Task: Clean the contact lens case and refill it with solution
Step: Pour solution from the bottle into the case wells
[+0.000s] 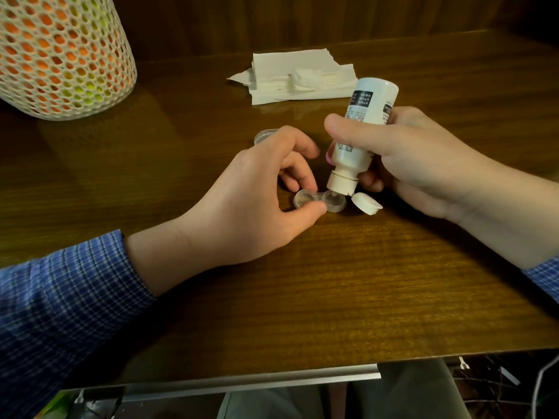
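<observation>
A clear contact lens case (pixel 320 201) with two open wells lies on the wooden table (pixel 332 282). My left hand (pixel 257 201) pinches its left well between thumb and forefinger. My right hand (pixel 405 158) grips a white solution bottle (pixel 361 134), turned nozzle-down. The nozzle sits just over the case's right well. The bottle's flip cap (pixel 366 204) hangs open to the right of the case. A clear lid (pixel 264 135) lies behind my left hand, partly hidden. A pink thing (pixel 329 157) peeks out behind the bottle.
A stack of white paper tissues (pixel 299 77) lies at the back of the table. A white mesh container (pixel 60 55) with orange and yellow contents stands at the back left. The table's front edge (pixel 242 376) runs close to my body.
</observation>
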Tool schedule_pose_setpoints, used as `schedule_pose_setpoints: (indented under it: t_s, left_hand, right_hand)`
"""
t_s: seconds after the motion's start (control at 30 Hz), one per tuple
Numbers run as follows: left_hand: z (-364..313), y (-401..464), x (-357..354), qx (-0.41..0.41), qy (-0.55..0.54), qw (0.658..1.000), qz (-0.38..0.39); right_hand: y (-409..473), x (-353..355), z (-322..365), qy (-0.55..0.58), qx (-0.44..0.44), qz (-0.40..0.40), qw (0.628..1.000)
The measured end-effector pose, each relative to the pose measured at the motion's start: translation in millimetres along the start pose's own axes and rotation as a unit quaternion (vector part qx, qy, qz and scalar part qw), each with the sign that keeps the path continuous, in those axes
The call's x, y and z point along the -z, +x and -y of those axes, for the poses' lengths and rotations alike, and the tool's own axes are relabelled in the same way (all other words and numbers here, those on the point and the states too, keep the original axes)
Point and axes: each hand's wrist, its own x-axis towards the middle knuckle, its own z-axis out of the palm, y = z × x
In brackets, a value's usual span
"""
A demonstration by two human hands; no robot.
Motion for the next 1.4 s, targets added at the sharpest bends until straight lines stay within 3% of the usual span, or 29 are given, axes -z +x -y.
schedule_pose_setpoints:
  t_s: [1.4]
  left_hand:
    - [-0.2,-0.1,1.4,0.011,0.000,1.000,-0.009]
  right_hand:
    - [-0.4,-2.2,2.3,0.016,-0.028,-0.023,0.999]
